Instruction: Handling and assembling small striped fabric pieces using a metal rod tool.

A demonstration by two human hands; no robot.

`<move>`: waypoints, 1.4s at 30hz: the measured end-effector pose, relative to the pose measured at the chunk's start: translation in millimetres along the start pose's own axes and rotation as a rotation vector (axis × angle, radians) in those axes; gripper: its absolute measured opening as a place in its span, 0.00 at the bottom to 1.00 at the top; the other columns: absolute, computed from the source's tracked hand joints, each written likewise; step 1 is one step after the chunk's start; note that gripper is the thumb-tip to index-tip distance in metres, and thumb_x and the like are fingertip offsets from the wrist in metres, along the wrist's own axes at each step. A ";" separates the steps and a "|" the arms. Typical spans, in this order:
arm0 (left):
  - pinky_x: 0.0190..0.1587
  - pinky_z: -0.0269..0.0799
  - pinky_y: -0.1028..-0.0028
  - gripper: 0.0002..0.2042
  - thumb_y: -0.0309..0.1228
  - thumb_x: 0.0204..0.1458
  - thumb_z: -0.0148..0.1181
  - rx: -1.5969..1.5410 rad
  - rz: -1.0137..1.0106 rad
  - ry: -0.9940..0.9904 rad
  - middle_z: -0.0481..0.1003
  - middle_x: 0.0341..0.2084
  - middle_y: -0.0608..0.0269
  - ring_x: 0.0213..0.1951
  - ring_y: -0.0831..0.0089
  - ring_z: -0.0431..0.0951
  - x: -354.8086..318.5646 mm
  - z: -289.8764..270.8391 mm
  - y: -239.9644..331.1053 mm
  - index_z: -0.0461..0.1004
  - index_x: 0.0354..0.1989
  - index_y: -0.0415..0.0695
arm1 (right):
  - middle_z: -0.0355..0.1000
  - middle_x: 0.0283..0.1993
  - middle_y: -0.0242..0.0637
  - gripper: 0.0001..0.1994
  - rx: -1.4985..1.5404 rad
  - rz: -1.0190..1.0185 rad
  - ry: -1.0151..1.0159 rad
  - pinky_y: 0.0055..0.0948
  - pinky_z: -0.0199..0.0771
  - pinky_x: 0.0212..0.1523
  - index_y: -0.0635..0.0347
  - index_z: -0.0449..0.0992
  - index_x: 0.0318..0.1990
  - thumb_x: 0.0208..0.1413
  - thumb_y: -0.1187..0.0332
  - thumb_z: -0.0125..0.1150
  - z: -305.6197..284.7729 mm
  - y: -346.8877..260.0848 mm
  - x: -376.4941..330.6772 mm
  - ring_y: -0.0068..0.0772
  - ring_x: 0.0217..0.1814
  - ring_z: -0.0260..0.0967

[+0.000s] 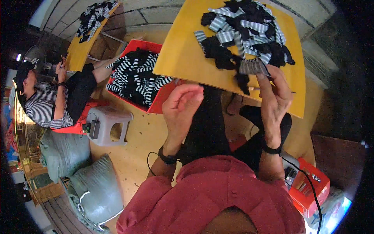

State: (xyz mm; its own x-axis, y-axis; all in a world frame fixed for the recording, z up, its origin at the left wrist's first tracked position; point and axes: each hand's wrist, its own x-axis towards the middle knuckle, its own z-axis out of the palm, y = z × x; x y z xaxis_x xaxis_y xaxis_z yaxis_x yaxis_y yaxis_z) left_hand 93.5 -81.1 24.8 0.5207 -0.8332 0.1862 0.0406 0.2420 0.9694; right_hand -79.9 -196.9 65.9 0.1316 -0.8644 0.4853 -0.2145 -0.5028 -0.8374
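Spanning the lap, a yellow board [187, 54] carries a heap of black and striped fabric scraps [245, 33], still unsorted. Right hand [274, 103] pinches one striped scrap [253, 67] at the heap's near edge; left hand [181, 107] hangs loosely curled, holding nothing.

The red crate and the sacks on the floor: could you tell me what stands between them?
In the head view, a grey plastic stool stands between the red crate and the sacks.

A tilted yellow board [183, 58] bears a heap of black and striped fabric pieces [245, 35].
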 end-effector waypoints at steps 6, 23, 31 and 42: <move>0.51 0.62 0.69 0.32 0.31 0.34 0.70 0.133 0.115 -0.326 0.69 0.46 0.56 0.50 0.67 0.68 -2.2 77.5 5.7 0.64 0.50 0.37 | 0.70 0.28 0.30 0.06 0.322 0.269 -0.011 0.16 0.66 0.25 0.65 0.73 0.36 0.51 0.73 0.58 -27.0 3.8 -16.8 0.19 0.24 0.67; 0.40 0.69 0.72 0.14 0.37 0.56 0.51 0.516 0.049 -0.077 0.75 0.31 0.60 0.34 0.70 0.74 18.2 112.9 -78.8 0.72 0.37 0.36 | 0.73 0.28 0.34 0.07 0.491 0.360 -0.120 0.18 0.67 0.28 0.64 0.75 0.35 0.53 0.69 0.56 -92.6 125.7 -14.6 0.20 0.27 0.69; 0.21 0.67 0.77 0.09 0.34 0.53 0.56 0.018 -0.332 -0.012 0.73 0.25 0.63 0.22 0.77 0.72 8.8 73.1 -73.3 0.71 0.34 0.41 | 0.73 0.29 0.34 0.08 0.063 0.630 -0.059 0.17 0.65 0.28 0.63 0.75 0.37 0.55 0.69 0.54 -161.7 114.1 -45.9 0.20 0.28 0.68; 0.24 0.71 0.78 0.06 0.31 0.49 0.61 0.217 -0.423 0.014 0.73 0.25 0.67 0.25 0.79 0.73 -3.5 53.0 -106.6 0.73 0.32 0.42 | 0.71 0.40 0.38 0.08 0.206 0.752 -0.380 0.27 0.65 0.46 0.65 0.73 0.39 0.53 0.73 0.51 -213.3 217.7 -83.3 0.29 0.43 0.66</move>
State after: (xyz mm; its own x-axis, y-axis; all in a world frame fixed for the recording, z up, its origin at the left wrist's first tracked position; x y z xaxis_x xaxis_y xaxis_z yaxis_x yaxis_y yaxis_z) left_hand 42.2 -130.3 -70.7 0.5080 -0.8292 -0.2331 0.0730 -0.2282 0.9709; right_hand -344.0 -235.7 -103.2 0.3472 -0.8880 -0.3014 -0.1996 0.2441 -0.9490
